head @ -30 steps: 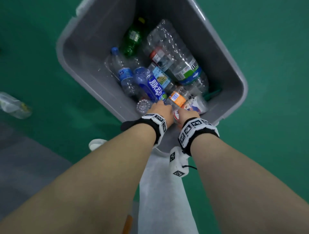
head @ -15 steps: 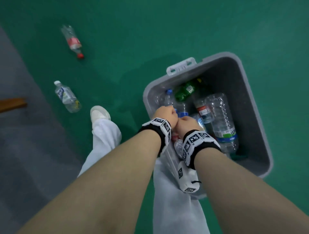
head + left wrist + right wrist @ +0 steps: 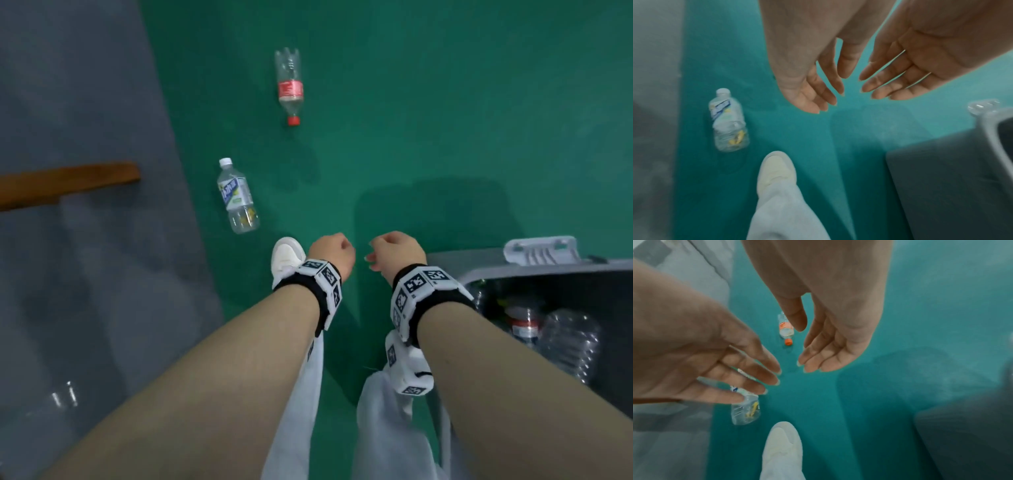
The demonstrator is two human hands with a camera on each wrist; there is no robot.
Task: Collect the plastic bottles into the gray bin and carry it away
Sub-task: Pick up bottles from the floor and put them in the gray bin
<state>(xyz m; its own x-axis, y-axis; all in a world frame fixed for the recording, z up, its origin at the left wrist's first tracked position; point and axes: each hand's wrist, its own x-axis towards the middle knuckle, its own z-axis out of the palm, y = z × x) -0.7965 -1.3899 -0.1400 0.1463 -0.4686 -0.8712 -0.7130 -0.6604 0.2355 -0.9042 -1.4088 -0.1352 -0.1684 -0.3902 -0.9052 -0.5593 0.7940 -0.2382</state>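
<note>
The gray bin [image 3: 534,267] stands at the lower right with several clear bottles [image 3: 561,335] inside. Two more bottles lie on the green floor: a white-capped bottle [image 3: 238,197] just ahead of my left foot, and a red-capped bottle [image 3: 289,87] farther off. My left hand [image 3: 330,253] and right hand [image 3: 394,251] hover side by side above the floor, left of the bin. In the wrist views the left hand [image 3: 813,91] and right hand [image 3: 830,353] show relaxed, nearly straight fingers and hold nothing. The white-capped bottle [image 3: 728,120] lies left of my fingers.
My white shoe [image 3: 286,255] and pale trouser legs are directly below the hands. Gray flooring [image 3: 85,274] covers the left side, with a brown wooden bar [image 3: 68,181] across it. The bin's white handle [image 3: 541,250] faces away from me.
Both hands have come up out of the bin and moved left over the floor. The view has swung left, so the bin now sits at the right edge.
</note>
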